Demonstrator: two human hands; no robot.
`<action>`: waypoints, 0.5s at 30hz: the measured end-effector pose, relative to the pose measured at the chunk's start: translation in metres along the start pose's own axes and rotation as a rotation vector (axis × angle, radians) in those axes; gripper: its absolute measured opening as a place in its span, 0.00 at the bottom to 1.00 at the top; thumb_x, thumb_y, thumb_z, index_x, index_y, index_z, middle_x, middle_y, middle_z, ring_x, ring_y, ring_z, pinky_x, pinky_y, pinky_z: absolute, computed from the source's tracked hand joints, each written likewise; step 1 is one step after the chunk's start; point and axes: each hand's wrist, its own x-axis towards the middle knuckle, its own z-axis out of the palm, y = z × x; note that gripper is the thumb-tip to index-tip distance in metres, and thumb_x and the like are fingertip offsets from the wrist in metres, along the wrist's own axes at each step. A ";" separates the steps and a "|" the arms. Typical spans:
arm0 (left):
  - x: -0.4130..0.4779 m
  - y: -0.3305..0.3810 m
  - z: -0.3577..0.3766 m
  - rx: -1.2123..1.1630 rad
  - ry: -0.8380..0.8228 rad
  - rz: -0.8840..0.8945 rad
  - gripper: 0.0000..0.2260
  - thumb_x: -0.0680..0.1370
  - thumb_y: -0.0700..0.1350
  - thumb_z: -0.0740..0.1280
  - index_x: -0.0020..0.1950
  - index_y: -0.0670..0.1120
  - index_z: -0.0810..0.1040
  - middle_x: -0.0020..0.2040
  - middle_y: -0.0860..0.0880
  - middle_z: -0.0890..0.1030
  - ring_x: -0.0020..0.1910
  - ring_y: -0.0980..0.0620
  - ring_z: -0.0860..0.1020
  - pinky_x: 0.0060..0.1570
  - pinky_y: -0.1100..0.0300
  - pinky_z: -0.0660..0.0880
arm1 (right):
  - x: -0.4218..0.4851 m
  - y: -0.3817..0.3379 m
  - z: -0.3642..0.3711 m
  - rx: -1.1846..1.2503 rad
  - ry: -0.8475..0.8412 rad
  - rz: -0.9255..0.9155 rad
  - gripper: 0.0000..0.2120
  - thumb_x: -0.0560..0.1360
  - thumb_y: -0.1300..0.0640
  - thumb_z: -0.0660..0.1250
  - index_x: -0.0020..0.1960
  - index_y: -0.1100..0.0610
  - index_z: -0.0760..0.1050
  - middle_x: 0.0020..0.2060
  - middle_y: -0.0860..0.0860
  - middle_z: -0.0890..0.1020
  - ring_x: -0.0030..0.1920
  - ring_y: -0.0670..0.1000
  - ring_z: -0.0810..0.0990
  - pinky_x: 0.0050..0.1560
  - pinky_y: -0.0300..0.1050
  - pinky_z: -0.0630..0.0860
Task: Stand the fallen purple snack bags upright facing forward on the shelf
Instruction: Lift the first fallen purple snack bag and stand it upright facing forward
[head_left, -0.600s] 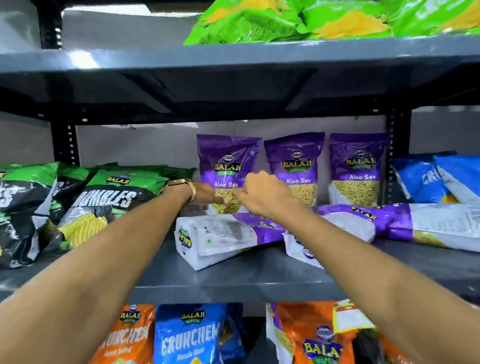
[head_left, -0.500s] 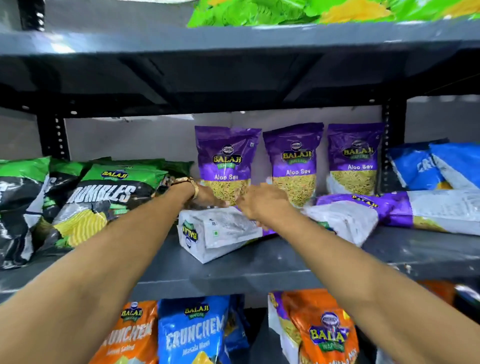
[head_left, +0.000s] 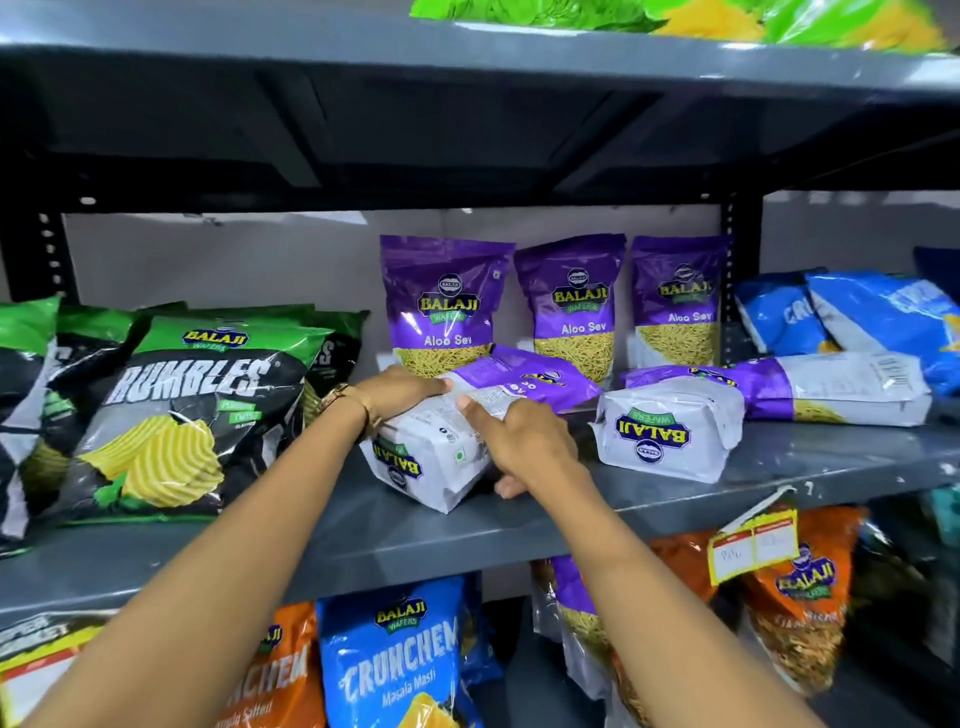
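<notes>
Head view looks into a grey painted metal shelf with a smooth, slightly scuffed board, dark perforated uprights and a pale wall behind. Nearest, below the front edge, glossy orange and blue Crunchem bags crowd the lower level. On the board, near its middle, a fallen purple snack bag lies on its side, white crinkled base toward the front edge, purple top pointing to the back. Both hands grasp it: the left hand, with a gold bracelet at the wrist, presses on its upper side, and the right hand clamps the other side, fingers curled beneath. Just right lie two more fallen bags, one behind the other. Toward the left end lean black-and-green Rumbles bags. Along the back edge three purple Aloo Sev bags stand upright, facing forward.
</notes>
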 end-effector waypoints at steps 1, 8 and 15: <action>0.000 -0.004 -0.001 -0.049 0.035 0.014 0.20 0.72 0.57 0.67 0.53 0.42 0.81 0.51 0.43 0.83 0.51 0.45 0.82 0.56 0.54 0.75 | 0.001 0.000 0.001 0.032 0.026 -0.027 0.28 0.71 0.30 0.55 0.33 0.56 0.67 0.41 0.61 0.85 0.35 0.62 0.85 0.50 0.52 0.81; -0.005 -0.006 0.001 -0.389 0.267 0.223 0.11 0.70 0.49 0.73 0.46 0.45 0.77 0.32 0.52 0.76 0.27 0.58 0.74 0.34 0.60 0.70 | 0.034 0.000 0.007 0.216 0.116 -0.196 0.30 0.66 0.36 0.65 0.59 0.56 0.78 0.55 0.58 0.84 0.56 0.62 0.82 0.53 0.61 0.79; -0.004 -0.010 0.020 -0.543 0.275 0.275 0.21 0.66 0.38 0.76 0.57 0.36 0.76 0.47 0.40 0.81 0.45 0.46 0.79 0.50 0.50 0.77 | 0.080 0.025 0.017 0.390 0.195 -0.168 0.24 0.65 0.53 0.71 0.59 0.59 0.75 0.55 0.56 0.84 0.56 0.57 0.82 0.58 0.55 0.78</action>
